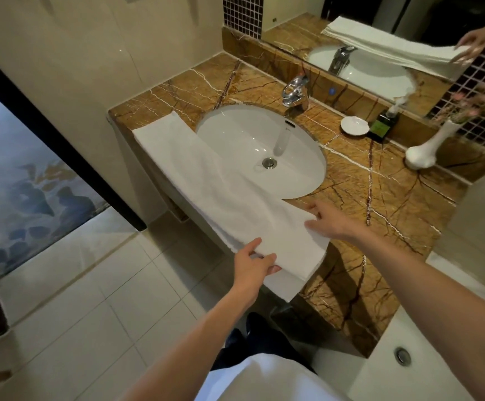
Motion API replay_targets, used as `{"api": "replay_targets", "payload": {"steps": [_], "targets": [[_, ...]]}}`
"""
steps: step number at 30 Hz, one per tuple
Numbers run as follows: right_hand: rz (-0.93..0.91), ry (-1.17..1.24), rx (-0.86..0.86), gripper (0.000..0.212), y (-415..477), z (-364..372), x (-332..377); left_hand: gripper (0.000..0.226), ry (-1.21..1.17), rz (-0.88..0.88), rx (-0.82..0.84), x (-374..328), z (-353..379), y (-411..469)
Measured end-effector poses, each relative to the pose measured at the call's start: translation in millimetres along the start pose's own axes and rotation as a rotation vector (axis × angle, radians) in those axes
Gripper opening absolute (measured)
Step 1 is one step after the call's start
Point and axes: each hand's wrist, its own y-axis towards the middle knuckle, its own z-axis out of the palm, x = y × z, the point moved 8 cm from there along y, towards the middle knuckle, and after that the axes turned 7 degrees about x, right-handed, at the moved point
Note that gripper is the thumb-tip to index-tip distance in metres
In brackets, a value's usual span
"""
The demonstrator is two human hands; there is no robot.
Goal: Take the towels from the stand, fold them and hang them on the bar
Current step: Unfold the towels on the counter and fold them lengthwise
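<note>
A long white towel (206, 183), folded lengthwise into a strip, lies along the front edge of the brown marble counter (380, 198) and covers part of the white sink (264, 146). My left hand (253, 264) grips the towel's near end at its front corner, thumb on top and fingers underneath. My right hand (328, 221) rests on the same end at its right edge, fingers fairly straight and touching the cloth. No stand or hanging bar is in view.
A chrome faucet (295, 94) stands behind the sink. A white dish (354, 125), a dark green box (384, 125) and a white vase (426, 149) sit at the counter's back right. A mirror (380, 39) hangs above. White tub rim (394, 357) at right, tiled floor (91, 299) at left.
</note>
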Motion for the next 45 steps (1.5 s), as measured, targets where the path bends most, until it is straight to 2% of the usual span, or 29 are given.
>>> {"api": "replay_targets", "payload": {"steps": [3,8,12,16,20,24,34,36,38,40,45], "targets": [[-0.040,0.083,-0.098,0.010,-6.2,-6.2,-4.2,0.063,0.019,0.022,-0.031,1.3,2.0,-1.8],[-0.084,0.104,-0.052,0.021,-14.6,-8.5,-5.6,0.056,0.047,0.040,-0.069,3.4,-7.3,-4.7],[-0.054,0.081,-0.039,0.009,-13.6,-5.5,-11.4,0.046,0.130,0.047,-0.077,8.6,-21.3,-8.1],[0.001,-0.070,0.014,0.022,-9.7,6.4,-18.7,0.041,0.245,0.020,-0.044,21.3,-24.2,-7.1],[0.068,-0.220,-0.003,0.025,-6.0,12.3,-22.5,0.038,0.340,0.023,-0.028,29.2,-23.5,-5.0],[0.082,-0.269,-0.043,0.026,-4.8,15.6,-23.3,0.036,0.351,0.020,-0.030,35.3,-27.6,-1.5],[-0.023,-0.181,-0.098,0.039,-3.2,28.2,-31.8,0.028,0.290,0.044,-0.041,44.7,-24.6,1.0],[-0.058,-0.133,-0.107,0.030,-4.4,28.5,-32.7,0.024,0.260,0.042,-0.043,44.6,-21.4,0.2],[-0.084,-0.024,-0.116,0.010,-8.8,27.1,-37.3,0.022,0.231,0.039,-0.052,44.5,-20.0,-0.5],[-0.130,0.017,-0.102,0.032,-14.4,28.9,-40.9,0.021,0.221,0.036,-0.064,45.9,-20.2,-0.6],[-0.066,-0.016,-0.075,0.034,-13.3,37.1,-55.9,0.022,0.231,0.031,-0.095,53.6,-23.0,1.0]]}}
